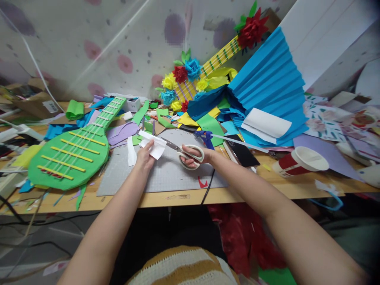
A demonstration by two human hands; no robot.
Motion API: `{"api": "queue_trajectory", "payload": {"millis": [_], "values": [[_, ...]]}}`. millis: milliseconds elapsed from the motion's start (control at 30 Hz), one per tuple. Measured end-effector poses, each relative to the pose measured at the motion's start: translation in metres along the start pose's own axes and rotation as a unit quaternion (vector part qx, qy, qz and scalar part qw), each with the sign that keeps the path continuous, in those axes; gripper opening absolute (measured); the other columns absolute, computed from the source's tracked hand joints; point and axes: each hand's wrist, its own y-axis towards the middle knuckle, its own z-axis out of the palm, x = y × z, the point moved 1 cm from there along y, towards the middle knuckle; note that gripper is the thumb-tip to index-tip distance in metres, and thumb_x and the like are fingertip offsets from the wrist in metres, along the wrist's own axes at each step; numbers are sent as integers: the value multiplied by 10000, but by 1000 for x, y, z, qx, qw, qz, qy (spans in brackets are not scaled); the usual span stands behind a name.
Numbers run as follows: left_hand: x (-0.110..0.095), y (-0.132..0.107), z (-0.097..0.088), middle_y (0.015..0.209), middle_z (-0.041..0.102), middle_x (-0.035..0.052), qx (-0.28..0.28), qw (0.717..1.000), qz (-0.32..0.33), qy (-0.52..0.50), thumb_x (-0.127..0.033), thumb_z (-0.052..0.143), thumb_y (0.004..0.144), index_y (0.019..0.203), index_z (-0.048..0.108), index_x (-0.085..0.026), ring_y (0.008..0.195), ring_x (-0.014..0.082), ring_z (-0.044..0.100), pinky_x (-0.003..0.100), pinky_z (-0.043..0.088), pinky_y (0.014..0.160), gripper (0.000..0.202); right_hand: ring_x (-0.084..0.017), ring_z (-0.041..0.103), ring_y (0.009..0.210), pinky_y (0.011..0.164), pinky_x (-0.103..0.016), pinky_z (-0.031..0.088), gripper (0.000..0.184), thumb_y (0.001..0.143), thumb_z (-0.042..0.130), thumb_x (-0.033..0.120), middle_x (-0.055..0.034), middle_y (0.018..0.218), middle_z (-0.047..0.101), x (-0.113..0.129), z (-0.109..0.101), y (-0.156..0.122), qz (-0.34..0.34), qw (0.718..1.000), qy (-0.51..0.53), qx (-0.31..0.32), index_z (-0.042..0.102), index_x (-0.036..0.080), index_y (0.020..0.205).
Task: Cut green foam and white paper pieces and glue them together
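Observation:
My left hand pinches a small piece of white paper above the grey cutting mat. My right hand has its fingers through the white handles of a pair of scissors. The blades point left and meet the paper's edge. A narrow white paper strip lies on the mat just left of my left hand. Both forearms reach in from the bottom of the view.
A green paper guitar lies at the left. A blue glue gun, a black phone and a tipped red paper cup sit to the right. Blue folded paper, paper flowers and scraps crowd the back of the wooden table.

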Motion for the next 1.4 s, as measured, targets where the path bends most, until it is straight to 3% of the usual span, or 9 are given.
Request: {"api": "queue_trajectory", "payload": {"millis": [267,533,700,933,1167,1400], "values": [[-2,-2,0,694,680,27,-7,1000,-3,-7,11,552,736,844,598,-110,623,116,648,313,529,806,168,-45,320,350,349,-150,267,531,800,342,665,76,437,331,0,-5,-2,-5,1000,-22,19,442,152,705],[-1,-2,1,649,673,16,4,1000,-15,-13,8,552,736,793,600,-112,583,112,635,286,536,772,141,-81,412,456,416,-205,357,615,774,286,715,39,530,381,-1,-1,-7,2,995,-57,84,463,126,769],[-1,-4,2,653,672,22,7,1000,-20,-2,-2,543,743,782,603,-111,580,118,632,278,541,743,130,-99,424,482,439,-222,354,648,797,195,706,30,540,378,-1,-1,-9,21,994,-73,78,475,122,773],[9,-9,7,684,682,43,43,998,-33,10,-9,568,720,805,610,-93,592,132,635,265,543,671,126,-100,404,483,493,-242,347,638,890,42,556,4,547,389,11,7,-12,33,998,-36,35,497,123,778],[18,-12,8,728,688,45,65,998,-20,18,-24,609,688,808,616,-107,626,136,642,278,538,709,146,-95,391,468,487,-240,351,646,864,60,605,7,524,394,14,10,-7,38,999,-32,7,489,137,747],[19,-11,7,740,690,40,60,998,-11,29,-23,615,676,815,614,-117,635,135,643,278,536,713,168,-97,415,452,438,-221,308,629,862,99,618,28,492,346,8,2,1,1,999,-47,26,477,133,728]]}}
